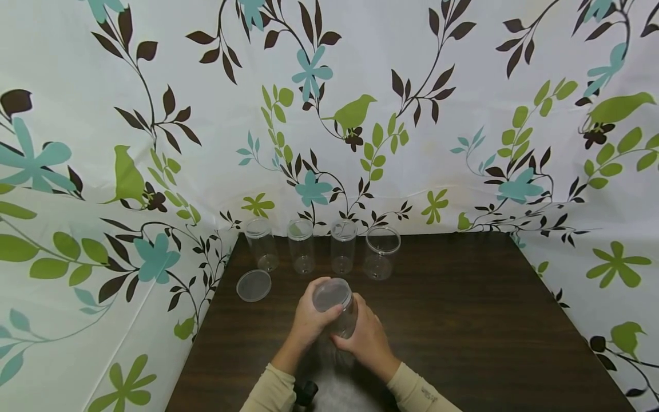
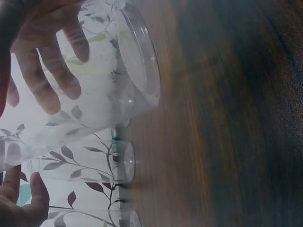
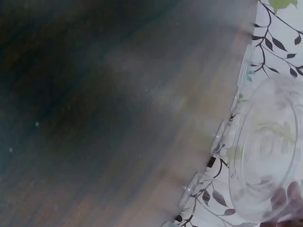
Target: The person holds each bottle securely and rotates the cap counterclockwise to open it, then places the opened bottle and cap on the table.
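Both hands hold a clear plastic jar (image 1: 346, 321) with a lid (image 1: 332, 293), tilted above the near middle of the dark table. My left hand (image 1: 308, 317) grips it at the upper left, its thumb across the edge of the lid. On the lower right side my right hand (image 1: 368, 337) wraps the jar's wall. In the left wrist view the jar's base (image 2: 138, 52) points toward the table, and fingers show through the clear wall. The right wrist view has the round jar bottom (image 3: 265, 151) at its right, with fingertips at the lower edge.
Several clear jars stand in a row at the table's back edge: a left one (image 1: 262, 252), two middle ones, and a wider, lidless-looking one (image 1: 380, 264) at right. A loose clear lid (image 1: 254, 286) lies at the left. Patterned cloth (image 1: 350, 166) hangs behind.
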Demonstrator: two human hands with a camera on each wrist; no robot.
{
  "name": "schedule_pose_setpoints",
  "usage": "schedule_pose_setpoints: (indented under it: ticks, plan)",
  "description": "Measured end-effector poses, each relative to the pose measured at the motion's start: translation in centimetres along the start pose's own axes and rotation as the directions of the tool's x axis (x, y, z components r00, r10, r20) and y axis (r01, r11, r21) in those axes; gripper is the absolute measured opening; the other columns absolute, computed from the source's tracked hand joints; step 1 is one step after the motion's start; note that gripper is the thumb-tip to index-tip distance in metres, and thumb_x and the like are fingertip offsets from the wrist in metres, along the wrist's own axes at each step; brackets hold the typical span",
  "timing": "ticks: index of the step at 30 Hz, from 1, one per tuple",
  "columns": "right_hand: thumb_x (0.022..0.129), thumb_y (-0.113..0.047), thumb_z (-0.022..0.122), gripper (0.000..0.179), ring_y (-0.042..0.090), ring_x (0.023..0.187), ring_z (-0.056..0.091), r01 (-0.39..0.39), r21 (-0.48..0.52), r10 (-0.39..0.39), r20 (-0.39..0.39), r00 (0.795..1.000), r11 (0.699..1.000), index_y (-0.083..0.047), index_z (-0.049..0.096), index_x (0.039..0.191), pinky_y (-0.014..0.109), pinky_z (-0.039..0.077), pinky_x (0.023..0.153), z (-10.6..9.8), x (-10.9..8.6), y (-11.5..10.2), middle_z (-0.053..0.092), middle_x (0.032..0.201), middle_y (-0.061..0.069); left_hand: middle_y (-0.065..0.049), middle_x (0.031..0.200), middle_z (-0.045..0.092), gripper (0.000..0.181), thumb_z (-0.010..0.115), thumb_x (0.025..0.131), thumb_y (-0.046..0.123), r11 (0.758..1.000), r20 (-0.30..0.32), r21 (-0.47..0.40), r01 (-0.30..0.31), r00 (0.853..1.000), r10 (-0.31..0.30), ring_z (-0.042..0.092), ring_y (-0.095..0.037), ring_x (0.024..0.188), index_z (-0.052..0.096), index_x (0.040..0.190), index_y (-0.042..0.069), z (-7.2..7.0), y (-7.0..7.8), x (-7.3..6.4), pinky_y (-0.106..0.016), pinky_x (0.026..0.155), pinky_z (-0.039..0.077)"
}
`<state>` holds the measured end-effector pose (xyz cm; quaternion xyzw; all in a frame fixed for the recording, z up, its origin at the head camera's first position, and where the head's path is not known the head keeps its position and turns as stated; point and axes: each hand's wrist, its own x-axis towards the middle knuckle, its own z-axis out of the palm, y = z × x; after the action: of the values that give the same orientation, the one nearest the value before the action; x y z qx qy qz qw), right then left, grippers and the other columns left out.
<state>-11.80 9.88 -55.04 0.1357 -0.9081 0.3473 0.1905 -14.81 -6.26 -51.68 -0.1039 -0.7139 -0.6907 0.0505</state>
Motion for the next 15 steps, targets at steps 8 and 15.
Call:
schedule_pose_setpoints:
  ticks: [8, 15]
  plan:
    - [0.061, -0.031, 0.097, 0.101, 0.025, 0.105, 0.064, 0.025, 0.113, -0.03, 0.044, 0.999, 0.993, -0.004, 0.043, 0.142, 0.047, 0.055, 0.084, -0.4, -0.1, 0.1, 0.063, 0.122, 0.013, -0.013, 0.123, 0.065, 0.07, 0.089, 0.074, 0.012, 1.0, 0.115, 0.006, -0.007, 0.993, 0.006, 0.061, -0.022, 0.108, 0.055, 0.135, 0.005, -1.2, 0.3, -0.1, -0.033, 0.092, 0.048]
    - [0.063, -0.026, 0.096, 0.103, 0.019, 0.109, 0.064, 0.043, 0.322, -0.103, 0.171, 0.98, 0.946, -0.007, 0.039, 0.147, 0.04, 0.053, 0.09, -1.1, 0.3, 0.8, 0.064, 0.128, 0.007, -0.013, 0.132, 0.062, 0.076, 0.091, 0.076, 0.019, 0.995, 0.33, -0.084, -0.059, 0.94, 0.084, 0.059, -0.021, 0.113, 0.051, 0.14, 0.007, -2.8, 0.5, 0.4, -0.032, 0.095, 0.047]
